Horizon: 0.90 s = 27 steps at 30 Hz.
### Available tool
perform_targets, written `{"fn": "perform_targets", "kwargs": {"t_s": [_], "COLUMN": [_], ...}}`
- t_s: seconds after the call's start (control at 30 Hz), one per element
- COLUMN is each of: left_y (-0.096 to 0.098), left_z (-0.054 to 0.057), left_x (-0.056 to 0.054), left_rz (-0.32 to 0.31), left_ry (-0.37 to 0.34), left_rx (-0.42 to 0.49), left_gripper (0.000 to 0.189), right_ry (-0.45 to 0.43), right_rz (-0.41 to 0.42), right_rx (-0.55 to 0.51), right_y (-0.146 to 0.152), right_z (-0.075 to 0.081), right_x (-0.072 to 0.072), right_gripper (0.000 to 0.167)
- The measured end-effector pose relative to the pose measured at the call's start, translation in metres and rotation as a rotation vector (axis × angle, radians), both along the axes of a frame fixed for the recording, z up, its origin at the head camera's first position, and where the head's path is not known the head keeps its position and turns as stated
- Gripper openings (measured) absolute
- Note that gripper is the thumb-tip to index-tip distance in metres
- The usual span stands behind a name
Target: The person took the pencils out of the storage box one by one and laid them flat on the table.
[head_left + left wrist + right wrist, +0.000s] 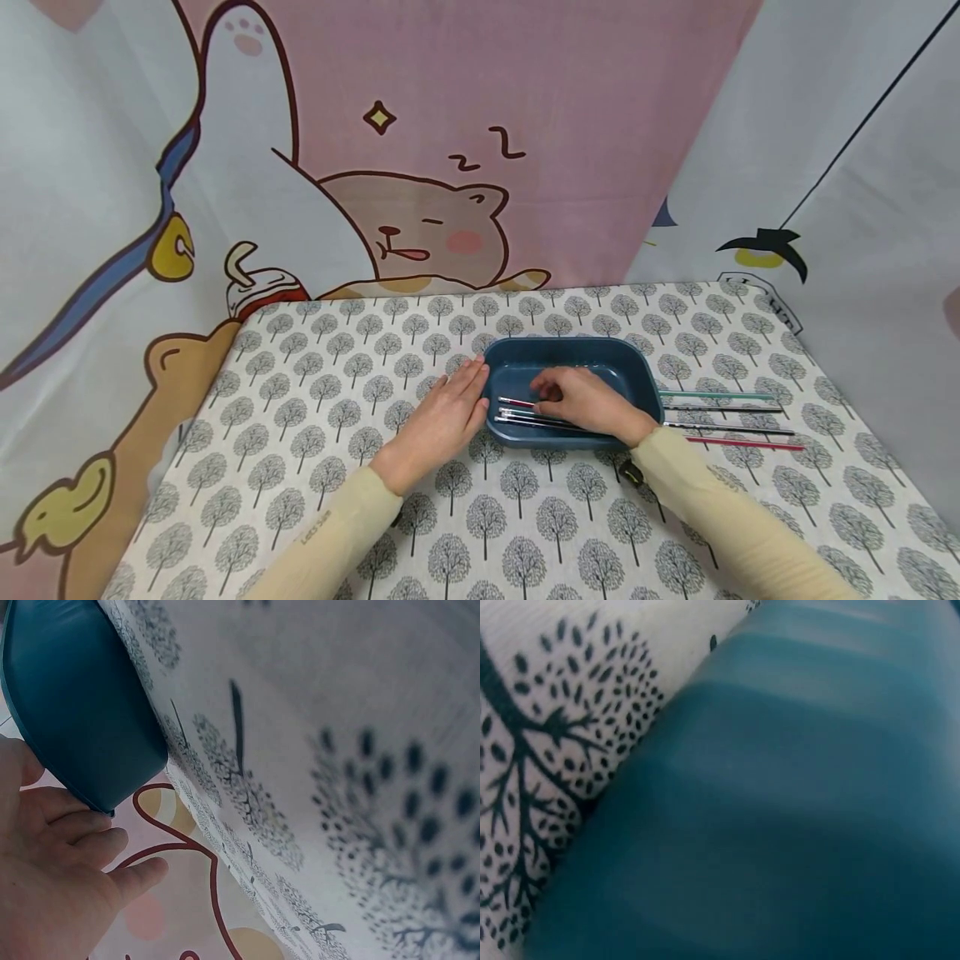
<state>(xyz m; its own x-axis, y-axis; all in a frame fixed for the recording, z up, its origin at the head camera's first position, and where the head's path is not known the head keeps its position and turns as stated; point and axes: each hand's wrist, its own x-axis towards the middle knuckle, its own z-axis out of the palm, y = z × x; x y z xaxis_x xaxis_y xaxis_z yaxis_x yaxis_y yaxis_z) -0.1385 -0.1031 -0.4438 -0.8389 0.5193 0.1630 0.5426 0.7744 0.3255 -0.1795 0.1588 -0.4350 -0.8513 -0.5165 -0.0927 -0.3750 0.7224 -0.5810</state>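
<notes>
The left hand [442, 417] touches the blue container [600, 353] with straight fingers; the right hand's [585, 402] fingers curl over pencils [525, 421] inside (whether pinching one, I cannot tell). Four more pencils [727, 428] lie rightward on the tabletop [315, 500], before a cartoon curtain [600, 125].

Counted below centre in the frame: one blue tray [611, 371], one left hand [442, 417], one right hand [581, 400]; at lower right, four loose pencils [738, 429]; inside the tray, at least three pencils [519, 403], partly hidden.
</notes>
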Motion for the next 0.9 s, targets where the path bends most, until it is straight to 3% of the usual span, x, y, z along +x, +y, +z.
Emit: {"fn": "perform_targets", "kwargs": {"t_s": [0.9], "left_y": [0.0013], "left_z": [-0.0007], "left_x": [-0.0004], "left_rz": [0.006], "left_ry": [-0.004], "left_rx": [0.001], "left_gripper": [0.056], "right_ry": [-0.049], "right_rz": [0.077], "right_rx": [0.073], "right_y": [0.0011], "right_z": [-0.0020], "right_x": [0.0017], "right_gripper": [0.011]}}
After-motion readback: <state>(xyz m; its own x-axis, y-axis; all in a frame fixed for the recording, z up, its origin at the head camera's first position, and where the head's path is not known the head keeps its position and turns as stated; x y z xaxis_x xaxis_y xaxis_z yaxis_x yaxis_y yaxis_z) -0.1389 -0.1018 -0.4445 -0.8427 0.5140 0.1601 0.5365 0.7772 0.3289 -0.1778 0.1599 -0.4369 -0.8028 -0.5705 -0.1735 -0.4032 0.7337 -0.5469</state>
